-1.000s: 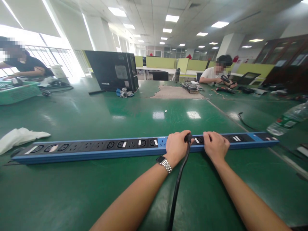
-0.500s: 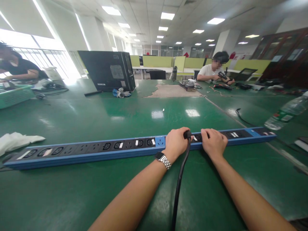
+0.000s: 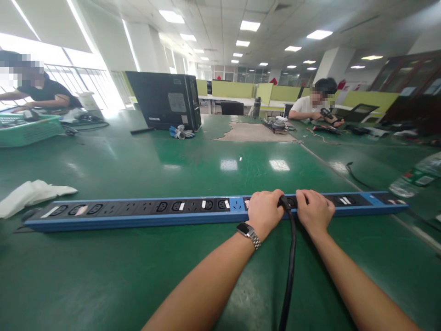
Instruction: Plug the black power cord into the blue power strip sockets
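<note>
A green table spreads out around both sets of fingers. Well beyond them, to the left, stands a black computer tower. Directly beneath the fingers lies a long blue-and-black power strip, flat on the table and reaching well past them on either side. It looks stiff and fairly weighty, with a smooth casing that may slide on the glossy surface; its long blue edges seem the surest hold. A thick black cord, probably springy, trails from the left fingers toward the viewer. The right hand lies over the strip, fingers curled, their tips hidden, so whether they grip it cannot be told. The left hand, a metal-banded watch at its wrist, pinches the cord's black plug just left of the right fingers. Small, hard and light, the plug is best held by its body, since the cord may tug it askew. Whether it sits in a socket is hidden. A tiny white scrap lies beyond the left fingers.
</note>
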The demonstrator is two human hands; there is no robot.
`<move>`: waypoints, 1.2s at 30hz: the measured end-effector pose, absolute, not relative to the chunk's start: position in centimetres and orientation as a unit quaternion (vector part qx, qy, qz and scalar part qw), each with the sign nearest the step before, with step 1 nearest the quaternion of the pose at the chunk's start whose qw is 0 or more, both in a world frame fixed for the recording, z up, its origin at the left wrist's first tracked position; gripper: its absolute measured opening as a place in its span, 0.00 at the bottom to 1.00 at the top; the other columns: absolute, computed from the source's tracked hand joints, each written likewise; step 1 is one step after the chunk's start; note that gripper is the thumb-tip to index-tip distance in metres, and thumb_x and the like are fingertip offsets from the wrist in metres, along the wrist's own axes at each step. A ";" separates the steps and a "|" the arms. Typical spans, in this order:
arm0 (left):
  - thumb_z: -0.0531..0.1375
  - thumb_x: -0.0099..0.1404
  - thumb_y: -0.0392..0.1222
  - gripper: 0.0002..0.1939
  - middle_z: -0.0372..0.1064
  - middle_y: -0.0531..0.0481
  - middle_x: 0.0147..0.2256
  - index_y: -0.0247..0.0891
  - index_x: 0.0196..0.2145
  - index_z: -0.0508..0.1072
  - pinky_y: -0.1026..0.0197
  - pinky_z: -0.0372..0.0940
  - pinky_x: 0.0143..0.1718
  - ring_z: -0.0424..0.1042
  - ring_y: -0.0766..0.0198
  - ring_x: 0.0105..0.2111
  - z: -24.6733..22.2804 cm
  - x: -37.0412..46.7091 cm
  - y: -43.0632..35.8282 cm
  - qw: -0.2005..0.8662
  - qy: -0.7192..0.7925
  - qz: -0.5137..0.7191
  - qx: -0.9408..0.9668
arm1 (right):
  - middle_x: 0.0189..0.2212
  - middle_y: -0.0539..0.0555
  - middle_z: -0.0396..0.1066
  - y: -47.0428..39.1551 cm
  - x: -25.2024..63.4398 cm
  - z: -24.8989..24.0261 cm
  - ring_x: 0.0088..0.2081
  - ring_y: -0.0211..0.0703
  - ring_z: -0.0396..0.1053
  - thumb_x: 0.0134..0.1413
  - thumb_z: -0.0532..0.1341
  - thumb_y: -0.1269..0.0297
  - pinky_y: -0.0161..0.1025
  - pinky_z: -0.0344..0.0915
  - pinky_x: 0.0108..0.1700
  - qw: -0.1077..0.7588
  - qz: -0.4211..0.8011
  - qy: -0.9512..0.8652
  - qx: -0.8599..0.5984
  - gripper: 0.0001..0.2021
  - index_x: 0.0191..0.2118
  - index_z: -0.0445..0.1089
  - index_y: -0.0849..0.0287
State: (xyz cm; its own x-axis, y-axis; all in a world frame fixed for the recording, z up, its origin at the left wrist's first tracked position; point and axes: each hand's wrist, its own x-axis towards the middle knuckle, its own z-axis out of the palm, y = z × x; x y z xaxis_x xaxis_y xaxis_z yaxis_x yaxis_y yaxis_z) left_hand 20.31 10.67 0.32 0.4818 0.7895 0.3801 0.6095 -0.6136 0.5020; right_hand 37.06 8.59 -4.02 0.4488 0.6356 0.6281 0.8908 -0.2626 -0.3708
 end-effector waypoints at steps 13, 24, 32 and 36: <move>0.59 0.62 0.55 0.20 0.79 0.50 0.41 0.42 0.46 0.76 0.60 0.70 0.45 0.77 0.58 0.41 1.3 -0.6 11.7 0.143 0.537 0.439 0.707 | 0.38 0.55 0.76 8.6 37.3 -4.2 0.45 0.47 0.67 0.59 0.49 0.55 0.45 0.49 0.49 0.358 -0.181 -0.494 -0.771 0.18 0.31 0.74 0.57; 0.62 0.60 0.52 0.17 0.79 0.46 0.41 0.41 0.43 0.78 0.53 0.69 0.48 0.76 0.55 0.41 0.1 -2.5 11.8 0.096 0.492 0.374 0.781 | 0.39 0.55 0.75 8.5 37.5 -4.5 0.47 0.47 0.68 0.60 0.50 0.56 0.46 0.50 0.50 0.355 -0.183 -0.495 -0.772 0.17 0.34 0.75 0.57; 0.63 0.61 0.49 0.15 0.78 0.49 0.42 0.42 0.44 0.77 0.59 0.68 0.47 0.76 0.59 0.41 2.2 3.8 10.5 0.136 0.452 0.447 0.760 | 0.39 0.54 0.76 8.5 37.3 -4.3 0.47 0.47 0.68 0.60 0.51 0.57 0.46 0.51 0.50 0.359 -0.178 -0.490 -0.774 0.16 0.33 0.75 0.57; 0.64 0.60 0.47 0.15 0.79 0.46 0.39 0.41 0.44 0.78 0.57 0.69 0.44 0.76 0.56 0.40 1.7 7.7 11.2 0.164 0.474 0.357 0.788 | 0.40 0.54 0.76 8.5 37.3 -4.3 0.48 0.47 0.68 0.61 0.51 0.58 0.46 0.50 0.52 0.359 -0.180 -0.498 -0.768 0.16 0.34 0.75 0.57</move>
State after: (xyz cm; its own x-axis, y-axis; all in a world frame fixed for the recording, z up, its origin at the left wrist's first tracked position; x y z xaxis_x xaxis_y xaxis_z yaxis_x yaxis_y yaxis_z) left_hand 7.70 11.20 1.71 0.2951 0.8647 0.4064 0.6301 -0.4959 0.5975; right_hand 37.29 8.45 -4.25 0.4380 0.6363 0.6351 0.8953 -0.2452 -0.3718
